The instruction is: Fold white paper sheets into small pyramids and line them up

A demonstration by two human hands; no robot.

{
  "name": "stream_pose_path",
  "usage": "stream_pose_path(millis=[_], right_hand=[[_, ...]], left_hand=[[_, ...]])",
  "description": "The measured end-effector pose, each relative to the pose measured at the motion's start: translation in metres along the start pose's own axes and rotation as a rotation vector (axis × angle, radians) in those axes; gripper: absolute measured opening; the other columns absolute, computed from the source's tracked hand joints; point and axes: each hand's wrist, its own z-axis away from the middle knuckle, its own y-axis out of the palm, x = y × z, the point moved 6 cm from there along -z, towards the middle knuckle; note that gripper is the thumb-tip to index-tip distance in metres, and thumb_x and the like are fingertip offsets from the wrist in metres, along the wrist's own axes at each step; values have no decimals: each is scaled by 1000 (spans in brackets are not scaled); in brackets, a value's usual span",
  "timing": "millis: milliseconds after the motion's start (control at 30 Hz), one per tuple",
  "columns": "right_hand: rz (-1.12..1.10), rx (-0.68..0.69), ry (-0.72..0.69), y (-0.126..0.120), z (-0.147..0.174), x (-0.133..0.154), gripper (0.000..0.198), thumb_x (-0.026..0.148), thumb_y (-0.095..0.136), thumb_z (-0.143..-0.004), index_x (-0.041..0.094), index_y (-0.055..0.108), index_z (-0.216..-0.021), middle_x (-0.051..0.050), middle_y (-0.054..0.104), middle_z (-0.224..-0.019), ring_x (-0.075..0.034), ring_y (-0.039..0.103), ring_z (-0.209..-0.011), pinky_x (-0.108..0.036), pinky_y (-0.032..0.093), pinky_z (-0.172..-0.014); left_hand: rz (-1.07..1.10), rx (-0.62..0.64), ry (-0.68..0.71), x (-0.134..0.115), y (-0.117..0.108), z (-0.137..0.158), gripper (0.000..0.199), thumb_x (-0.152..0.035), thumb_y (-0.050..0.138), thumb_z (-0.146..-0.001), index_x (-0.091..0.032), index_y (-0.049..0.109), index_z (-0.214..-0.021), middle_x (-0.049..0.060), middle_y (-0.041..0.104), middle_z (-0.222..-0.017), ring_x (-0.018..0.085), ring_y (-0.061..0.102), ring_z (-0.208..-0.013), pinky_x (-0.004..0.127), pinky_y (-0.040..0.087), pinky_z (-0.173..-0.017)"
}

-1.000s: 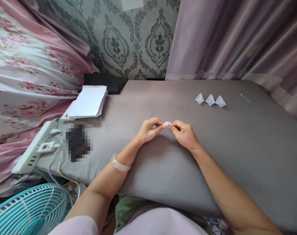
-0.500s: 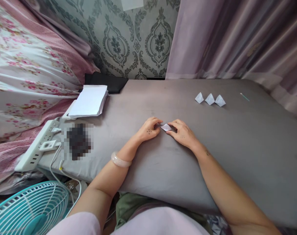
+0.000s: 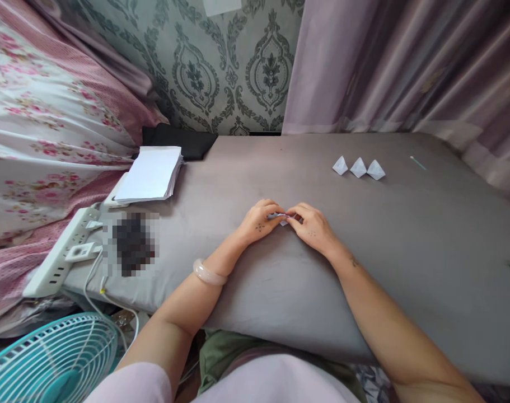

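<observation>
A small folded white paper [image 3: 283,222] is held between both hands above the grey cloth-covered surface [image 3: 255,280]. My left hand [image 3: 261,221] pinches its left side with thumb and fingers. From the other side, my right hand [image 3: 310,225] grips it the same way, thumb near the left thumb. Fingers cover most of the paper, so its exact fold is hidden. Three folded white paper pieces with pointed tops, a left one [image 3: 341,165], a middle one [image 3: 358,167] and a right one [image 3: 376,169], stand in a row farther back on the right.
A stack of white paper [image 3: 149,172] lies at the back left beside a black flat item [image 3: 191,144]. Nearer are a power strip [image 3: 59,254] with cables and a blurred-out dark object [image 3: 134,244]. A teal fan [image 3: 61,358] stands lower left. A thin stick [image 3: 418,163] lies far right.
My left hand has come in from beside the paper and now pinches it too. The paper has turned between the fingers and shows less of its face.
</observation>
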Motion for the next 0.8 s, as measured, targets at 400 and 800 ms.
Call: stream_pose_path(millis=[400, 800], right_hand=[[-62, -4, 39, -2, -2, -2, 12, 23, 58, -82, 23, 69, -78, -3, 67, -83, -16, 61, -76, -29, 45, -72], [-91, 5, 294, -12, -2, -20, 8, 26, 60, -70, 21, 65, -74, -1, 68, -69, -16, 61, -65, -28, 43, -63]], left_hand=[[117, 32, -106, 0, 1, -2, 14, -26, 59, -83, -15, 68, -82, 5, 66, -78, 12, 57, -69, 24, 45, -68], [99, -36, -250, 20, -10, 2, 12, -18, 55, -76, -15, 64, -82, 1, 64, -75, 11, 54, -66, 23, 43, -65]])
